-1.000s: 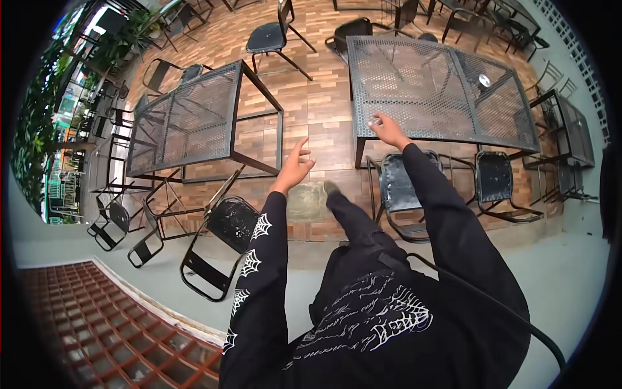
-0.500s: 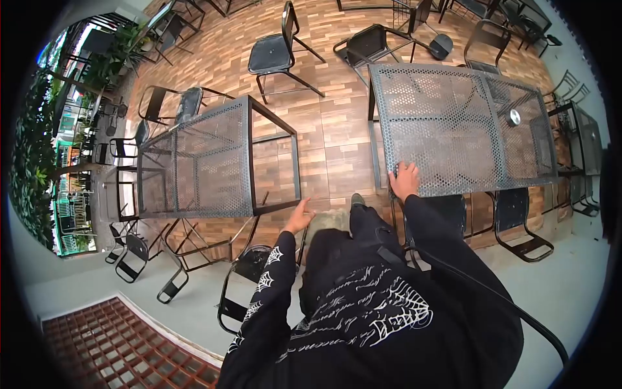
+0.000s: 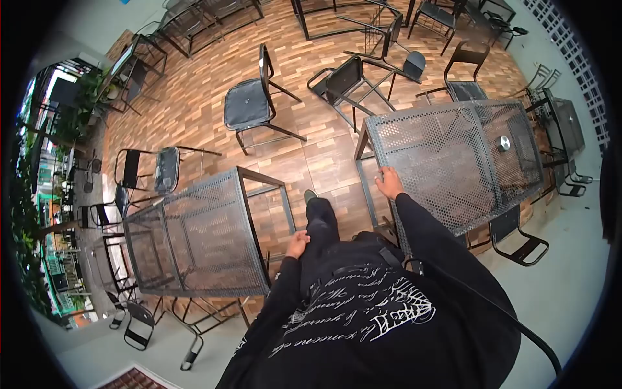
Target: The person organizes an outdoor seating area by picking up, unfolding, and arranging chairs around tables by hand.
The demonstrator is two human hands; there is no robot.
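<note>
I am between two dark metal-mesh tables. My right hand (image 3: 389,183) is at the near left corner of the right-hand table (image 3: 431,152), its fingers stretched out over the edge; it grips nothing. My left hand (image 3: 299,244) hangs beside my leg with loosely bent fingers and holds nothing visible. It is apart from the left-hand table (image 3: 194,240), whose right edge is nearest to it. A small round metal object (image 3: 503,143) rests on the right-hand table.
A black chair (image 3: 247,105) stands ahead on the wood-patterned tile floor (image 3: 324,152). Another chair (image 3: 345,79) lies tipped over beyond the right-hand table, with a round-seated stool (image 3: 413,65) beside it. More chairs flank both tables, including one (image 3: 167,170) behind the left table.
I have stepped forward between the tables, and both now sit lower in view. My right hand has slid along the right table's edge. My left hand has dropped closer to my leg.
</note>
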